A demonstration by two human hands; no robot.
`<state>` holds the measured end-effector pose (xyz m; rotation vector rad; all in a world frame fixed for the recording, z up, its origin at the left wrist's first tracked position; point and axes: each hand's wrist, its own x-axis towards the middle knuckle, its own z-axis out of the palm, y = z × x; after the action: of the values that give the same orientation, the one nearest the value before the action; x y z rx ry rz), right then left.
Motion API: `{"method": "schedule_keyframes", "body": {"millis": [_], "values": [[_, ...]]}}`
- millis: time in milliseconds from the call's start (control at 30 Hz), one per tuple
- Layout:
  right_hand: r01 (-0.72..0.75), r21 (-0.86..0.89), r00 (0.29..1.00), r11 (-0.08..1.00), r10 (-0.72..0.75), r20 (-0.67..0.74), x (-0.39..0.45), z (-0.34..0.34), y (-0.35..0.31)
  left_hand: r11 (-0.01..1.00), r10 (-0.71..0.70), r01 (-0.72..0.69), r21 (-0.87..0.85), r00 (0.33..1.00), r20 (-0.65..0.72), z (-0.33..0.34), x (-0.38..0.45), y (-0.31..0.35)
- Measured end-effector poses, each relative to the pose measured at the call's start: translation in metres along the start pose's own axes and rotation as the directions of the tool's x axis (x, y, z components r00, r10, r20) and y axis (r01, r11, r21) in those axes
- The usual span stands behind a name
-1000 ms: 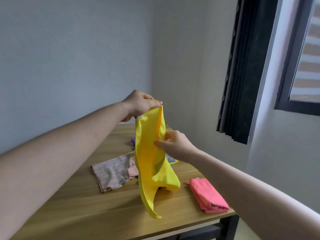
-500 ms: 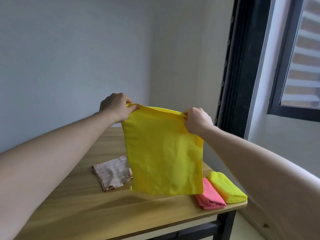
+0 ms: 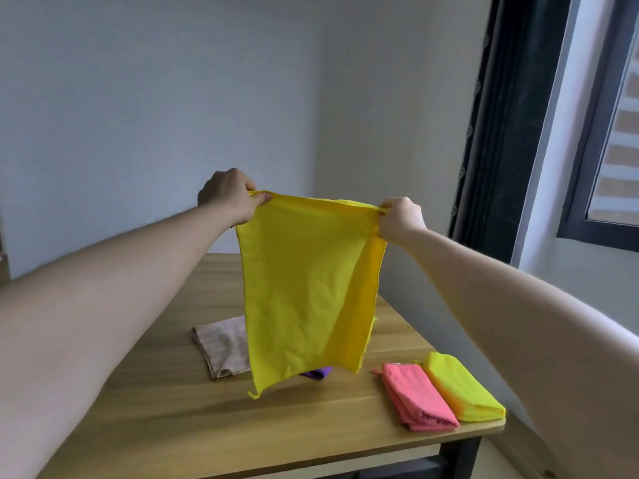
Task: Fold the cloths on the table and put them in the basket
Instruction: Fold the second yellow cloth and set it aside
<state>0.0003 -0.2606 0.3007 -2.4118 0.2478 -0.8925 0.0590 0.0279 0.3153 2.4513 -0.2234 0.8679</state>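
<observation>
A bright yellow square cloth (image 3: pixel 304 288) hung in the air above a light wooden table with a black metal frame (image 3: pixel 193 423), stretched between two hands. The left hand (image 3: pixel 230 198) pinched the cloth's upper left corner with curled fingers and thumb, and the right hand (image 3: pixel 401 217) gripped the upper right corner the same way, the two hands held apart so the top edge ran nearly taut. The cloth's right side folded back on itself, and its lower edge hung just above the tabletop. Behind it on the table lay a beige striped cloth (image 3: pixel 224 347), spread flat, and a scrap of purple cloth (image 3: pixel 316 372) showed under the yellow hem. At the near right corner of the table sat a folded pink cloth (image 3: pixel 418 397) touching a folded lime-yellow cloth (image 3: pixel 461 392). Plain pale walls (image 3: pixel 155 98) met in a far corner, and a dark pleated curtain (image 3: pixel 501 115) hung beside a dark-framed window (image 3: pixel 608 133) on the right.
</observation>
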Motion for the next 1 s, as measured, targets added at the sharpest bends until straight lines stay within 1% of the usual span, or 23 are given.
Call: {"method": "schedule_keyframes", "body": {"millis": [100, 200, 267, 333, 400, 433, 533, 633, 700, 767, 800, 933, 1000], "values": [[-0.011, 0.088, 1.0, 0.996, 0.013, -0.023, 0.008, 0.0, 0.0, 0.998, 0.034, -0.036, -0.052, 0.999, -0.037, 0.003, 0.013, 0.003], [0.009, 0.15, 0.998, 0.989, 0.001, -0.066, 0.008, -0.001, 0.003, 0.989, 0.076, -0.085, -0.12, 0.994, -0.077, 0.004, 0.021, 0.007], [0.02, 0.187, 0.995, 0.982, -0.001, -0.098, 0.007, 0.001, 0.011, 0.976, 0.089, -0.099, -0.196, 0.994, -0.061, 0.003, 0.02, 0.007], [0.025, 0.231, 0.994, 0.973, 0.0, -0.108, 0.002, 0.003, 0.022, 0.951, 0.109, -0.1, -0.294, 0.994, 0.014, -0.001, 0.012, 0.007], [0.01, 0.276, 0.997, 0.961, 0.013, -0.079, -0.009, 0.005, 0.035, 0.912, 0.138, -0.064, -0.404, 0.978, 0.156, -0.007, -0.006, 0.005], [-0.004, 0.295, 0.999, 0.955, 0.019, -0.048, -0.016, 0.007, 0.041, 0.901, 0.155, -0.041, -0.432, 0.96, 0.234, -0.01, -0.016, 0.003], [-0.039, 0.32, 0.997, 0.946, 0.017, 0.07, -0.046, 0.014, 0.064, 0.922, 0.186, 0.0, -0.387, 0.876, 0.446, -0.01, -0.047, -0.008], [-0.1, 0.333, 0.976, 0.938, 0.028, 0.215, -0.08, 0.024, 0.09, 0.93, 0.194, 0.045, -0.364, 0.783, 0.591, 0.001, -0.078, -0.023], [-0.164, 0.354, 0.945, 0.921, 0.044, 0.323, -0.101, 0.029, 0.105, 0.924, 0.211, 0.088, -0.372, 0.694, 0.688, 0.011, -0.1, -0.033], [-0.23, 0.341, 0.903, 0.912, 0.069, 0.425, -0.12, 0.034, 0.118, 0.917, 0.252, 0.113, -0.382, 0.58, 0.775, 0.024, -0.122, -0.045], [-0.247, 0.318, 0.881, 0.916, 0.075, 0.468, -0.129, 0.037, 0.123, 0.919, 0.263, 0.115, -0.377, 0.534, 0.804, 0.033, -0.133, -0.052], [-0.256, 0.204, 0.802, 0.945, 0.09, 0.591, -0.156, 0.052, 0.143, 0.936, 0.292, 0.059, -0.346, 0.418, 0.86, 0.071, -0.164, -0.08], [-0.218, 0.12, 0.773, 0.969, 0.096, 0.627, -0.163, 0.06, 0.154, 0.947, 0.281, 0.048, -0.319, 0.363, 0.888, 0.084, -0.175, -0.089]]}}
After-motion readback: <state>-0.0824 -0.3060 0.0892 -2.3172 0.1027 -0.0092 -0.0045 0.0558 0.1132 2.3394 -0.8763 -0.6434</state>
